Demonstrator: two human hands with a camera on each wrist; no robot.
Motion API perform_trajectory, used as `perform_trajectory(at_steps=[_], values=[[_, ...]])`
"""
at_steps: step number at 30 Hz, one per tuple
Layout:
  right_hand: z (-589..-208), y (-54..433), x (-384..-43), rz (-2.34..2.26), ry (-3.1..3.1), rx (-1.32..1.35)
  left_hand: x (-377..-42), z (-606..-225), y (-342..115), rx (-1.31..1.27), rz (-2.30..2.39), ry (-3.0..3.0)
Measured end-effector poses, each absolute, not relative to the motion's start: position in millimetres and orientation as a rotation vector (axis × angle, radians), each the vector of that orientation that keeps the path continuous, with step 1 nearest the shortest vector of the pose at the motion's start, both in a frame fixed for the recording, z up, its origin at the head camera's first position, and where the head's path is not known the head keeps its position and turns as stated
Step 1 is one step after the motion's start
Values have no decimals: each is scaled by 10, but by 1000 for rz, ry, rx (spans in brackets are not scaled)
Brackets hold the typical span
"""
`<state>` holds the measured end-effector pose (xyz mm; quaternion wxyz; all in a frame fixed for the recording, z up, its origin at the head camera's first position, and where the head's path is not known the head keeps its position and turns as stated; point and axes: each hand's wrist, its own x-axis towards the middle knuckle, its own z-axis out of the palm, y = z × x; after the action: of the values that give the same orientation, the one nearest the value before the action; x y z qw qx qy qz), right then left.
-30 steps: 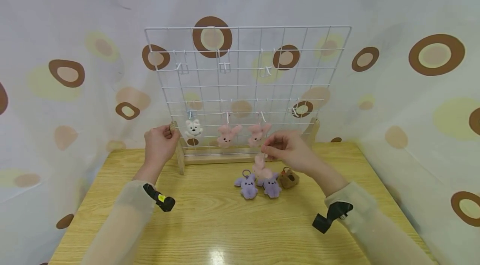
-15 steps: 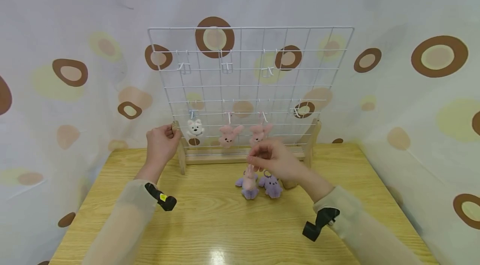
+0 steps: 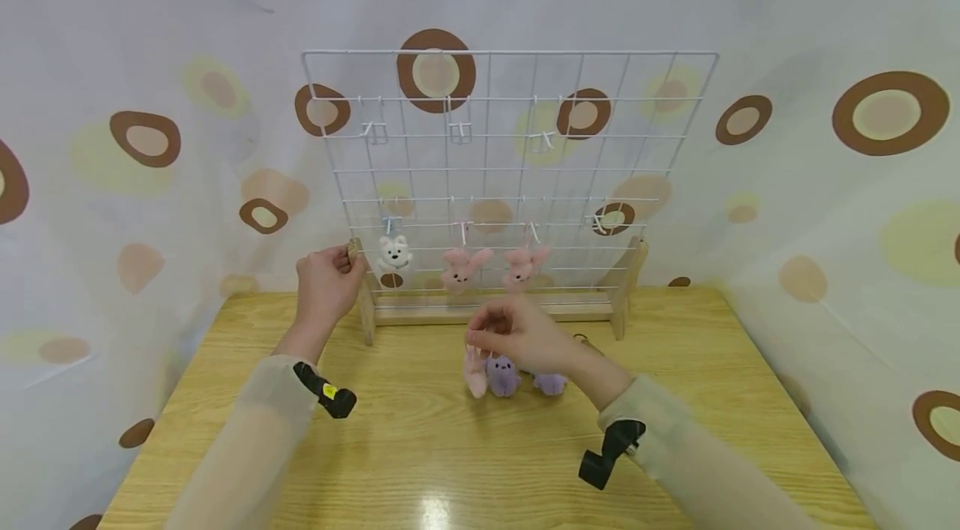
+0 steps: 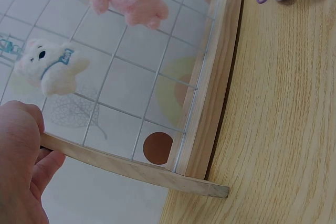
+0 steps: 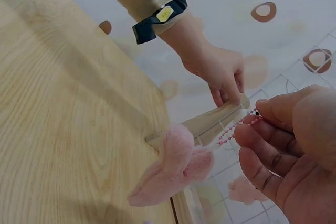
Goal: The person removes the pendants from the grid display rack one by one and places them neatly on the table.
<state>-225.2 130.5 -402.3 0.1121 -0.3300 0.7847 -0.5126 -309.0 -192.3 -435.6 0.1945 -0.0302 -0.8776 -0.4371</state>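
My right hand [image 3: 517, 336] pinches the pink bead chain [image 5: 227, 139] of a pink plush bunny keychain [image 5: 176, 169], which dangles just above the table. In the head view that bunny hangs beside a purple plush keychain [image 3: 503, 377], partly in front of it. My left hand [image 3: 327, 284] grips the top of the left wooden upright [image 4: 136, 170] of a white wire grid rack [image 3: 487, 170]. On the grid's lower hooks hang a white plush bear [image 3: 394, 253] and two pink bunnies, the left bunny [image 3: 461, 270] and the right bunny [image 3: 522, 267].
Another purple plush [image 3: 551, 383] lies on the table [image 3: 390, 447], half hidden under my right hand. A brown plush behind my right wrist is mostly covered. Bare hooks, such as the lower right hook [image 3: 597, 222], sit on the grid. A patterned curtain [image 3: 810, 205] stands behind.
My right hand has moved left and down with the pink bunny, from in front of the right hanging bunny to the left of the purple plushes. My left hand stays on the upright.
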Motion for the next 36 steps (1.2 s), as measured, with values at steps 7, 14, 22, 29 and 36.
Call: perform_trajectory(at_steps=[7, 14, 22, 29, 36], values=[[-4139, 1194, -2251, -1474, 2280, -964, -3094, -4358, -1936, -77, -1215, -2468], [-4229, 1115, -2255, -1423, 2255, -942, -3103, -4353, -1936, -87, -1209, -2459], [-4386, 1103, -2374, -1425, 2266, -883, -3107, -4367, -1937, -71, -1227, -2474], [-4459, 1114, -2460, -1491, 2272, -830, -3120, -4379, -1938, -82, -1209, -2454], [-4470, 1090, -2495, -1511, 2287, -835, -3140, -4399, -1948, -86, -1222, -2436]])
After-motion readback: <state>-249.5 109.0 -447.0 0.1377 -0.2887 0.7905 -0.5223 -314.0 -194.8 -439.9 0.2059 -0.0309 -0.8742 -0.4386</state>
